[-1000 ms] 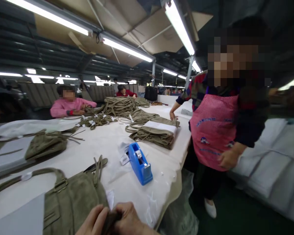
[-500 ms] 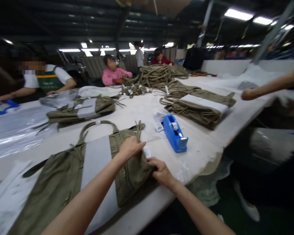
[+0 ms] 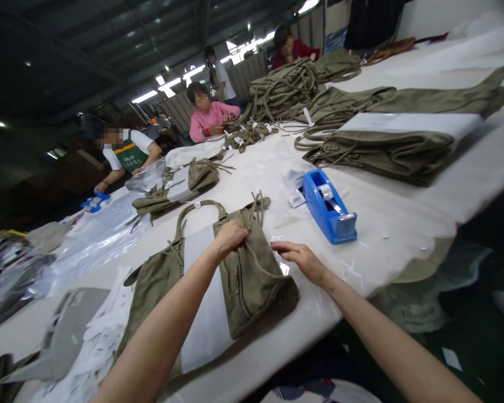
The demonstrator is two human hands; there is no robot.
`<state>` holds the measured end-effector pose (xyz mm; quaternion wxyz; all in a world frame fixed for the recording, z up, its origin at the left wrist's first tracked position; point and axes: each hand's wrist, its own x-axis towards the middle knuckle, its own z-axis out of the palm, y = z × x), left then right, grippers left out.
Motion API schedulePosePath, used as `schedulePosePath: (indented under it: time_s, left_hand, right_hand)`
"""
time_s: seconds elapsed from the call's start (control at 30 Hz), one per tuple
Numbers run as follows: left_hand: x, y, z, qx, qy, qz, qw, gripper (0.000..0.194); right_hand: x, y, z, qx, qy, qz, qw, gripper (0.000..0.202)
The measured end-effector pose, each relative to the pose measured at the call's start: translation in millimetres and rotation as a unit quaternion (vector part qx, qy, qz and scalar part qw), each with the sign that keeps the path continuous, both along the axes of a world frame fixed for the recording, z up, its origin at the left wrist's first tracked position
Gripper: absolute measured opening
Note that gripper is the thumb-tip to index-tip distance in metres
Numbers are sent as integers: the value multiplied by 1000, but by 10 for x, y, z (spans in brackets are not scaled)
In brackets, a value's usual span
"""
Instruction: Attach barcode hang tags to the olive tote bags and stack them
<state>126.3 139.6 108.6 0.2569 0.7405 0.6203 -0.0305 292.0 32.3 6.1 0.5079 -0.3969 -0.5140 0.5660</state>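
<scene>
An olive fabric bag [image 3: 256, 274] lies on the table in front of me, with a broad white paper band [image 3: 201, 302] around its middle. My left hand [image 3: 232, 235] is closed on the bag's upper side, near the handle and the thin cords. Just right of the bag, my right hand [image 3: 304, 260] has its fingers at a small white tag [image 3: 279, 255] beside the bag's edge; thumb and fingers look pressed together. A blue tape dispenser [image 3: 330, 207] stands beyond my right hand.
Banded olive bags [image 3: 386, 145] lie at the right, another bag [image 3: 180, 184] at the back left. An olive pile [image 3: 285, 84] and several people are across the table. White papers [image 3: 101, 330] and a grey holder [image 3: 67, 330] sit at the left.
My right hand has let go of the bag's side edge and moved to the tag. My left hand stays on the bag. The view has tilted and shifted.
</scene>
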Motion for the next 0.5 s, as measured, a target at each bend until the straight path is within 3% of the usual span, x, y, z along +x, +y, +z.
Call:
schedulePosePath:
  time_s: [0.07, 0.17, 0.23, 0.5]
  left_hand:
    - [-29, -45, 41, 6, -6, 2, 1000, 22]
    - [-12, -83, 67, 30, -14, 19, 999, 17]
    - [2, -98, 79, 49, -11, 31, 998, 15]
    - [-74, -132, 161, 89, 1, 52, 995, 15]
  right_hand:
    - [-141, 192, -35, 56, -81, -20, 995, 43]
    - [-436, 439, -13, 148, -184, 44, 971, 36]
    - [-582, 570, 26, 171, -218, 73, 958, 28]
    - [-792, 1011, 90, 75, -221, -66, 970, 22]
